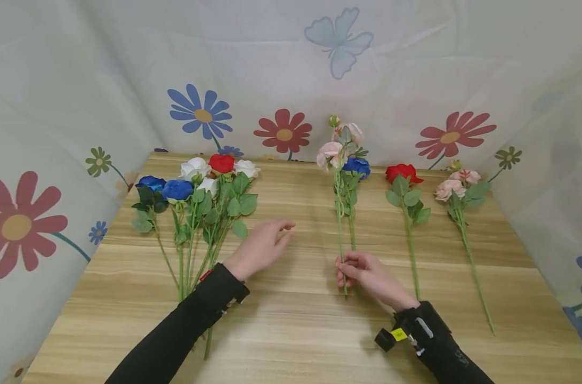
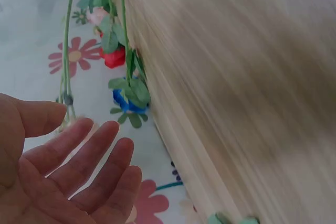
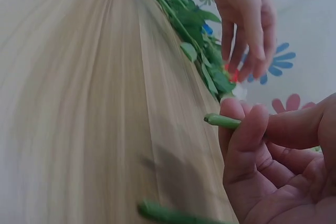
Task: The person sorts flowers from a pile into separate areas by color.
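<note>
My right hand (image 1: pixel 370 274) pinches the lower stem of an artificial pink rose spray (image 1: pixel 330 153) between thumb and fingers, its blooms pointing away from me. The cut end of that stem (image 3: pixel 223 121) sticks out past the fingertips in the right wrist view. Just behind the spray lies a blue rose (image 1: pixel 358 166), partly covered by it. My left hand (image 1: pixel 259 248) hovers over the table between the left bunch and the held spray. Its fingers are loosely spread and hold nothing, as the left wrist view shows too.
On the wooden table (image 1: pixel 291 330), a bunch of white, red and blue roses (image 1: pixel 178 190) lies at the left, its stems partly under my left forearm. A red rose (image 1: pixel 402 173) and another pink rose spray (image 1: pixel 450 189) lie at the right. A flower-printed curtain (image 1: pixel 252 53) borders the table.
</note>
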Demonstrator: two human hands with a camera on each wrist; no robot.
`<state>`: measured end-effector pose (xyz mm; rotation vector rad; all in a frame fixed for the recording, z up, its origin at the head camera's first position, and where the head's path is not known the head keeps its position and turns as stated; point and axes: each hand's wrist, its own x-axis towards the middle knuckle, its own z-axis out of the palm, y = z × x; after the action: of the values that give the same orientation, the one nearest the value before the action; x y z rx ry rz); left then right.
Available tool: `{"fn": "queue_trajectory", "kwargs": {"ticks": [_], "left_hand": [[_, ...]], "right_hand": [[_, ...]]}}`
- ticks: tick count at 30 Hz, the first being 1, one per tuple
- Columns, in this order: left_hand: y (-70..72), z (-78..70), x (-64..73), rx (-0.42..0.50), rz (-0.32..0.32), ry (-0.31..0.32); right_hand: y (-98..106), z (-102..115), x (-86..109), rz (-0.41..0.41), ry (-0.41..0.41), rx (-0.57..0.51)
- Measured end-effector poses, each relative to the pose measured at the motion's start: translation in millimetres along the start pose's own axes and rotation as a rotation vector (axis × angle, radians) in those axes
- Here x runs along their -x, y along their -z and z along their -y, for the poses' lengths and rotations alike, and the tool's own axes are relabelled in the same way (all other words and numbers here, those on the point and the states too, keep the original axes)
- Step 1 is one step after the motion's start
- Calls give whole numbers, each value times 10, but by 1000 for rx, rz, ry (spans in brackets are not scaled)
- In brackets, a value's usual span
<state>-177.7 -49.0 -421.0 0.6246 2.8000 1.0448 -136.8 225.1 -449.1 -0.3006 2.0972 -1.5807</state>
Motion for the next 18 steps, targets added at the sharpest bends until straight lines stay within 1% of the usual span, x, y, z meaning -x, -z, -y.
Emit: {"fn": "queue_trajectory", "kwargs": {"ticks": [2,7,12,18], "left_hand": [[47,27,14,-40,-7,-12],[133,109,45,-86,-20,-30],[171,176,85,-100,-24,-46],[189,227,129,-116,-41,-55]], "right_hand": [[82,-5,53,-3,-6,21],[300,-7,201,-12,-18,57],[533,-34,341,-37,-26,107],[835,-114,526,-75,-104,194]]}}
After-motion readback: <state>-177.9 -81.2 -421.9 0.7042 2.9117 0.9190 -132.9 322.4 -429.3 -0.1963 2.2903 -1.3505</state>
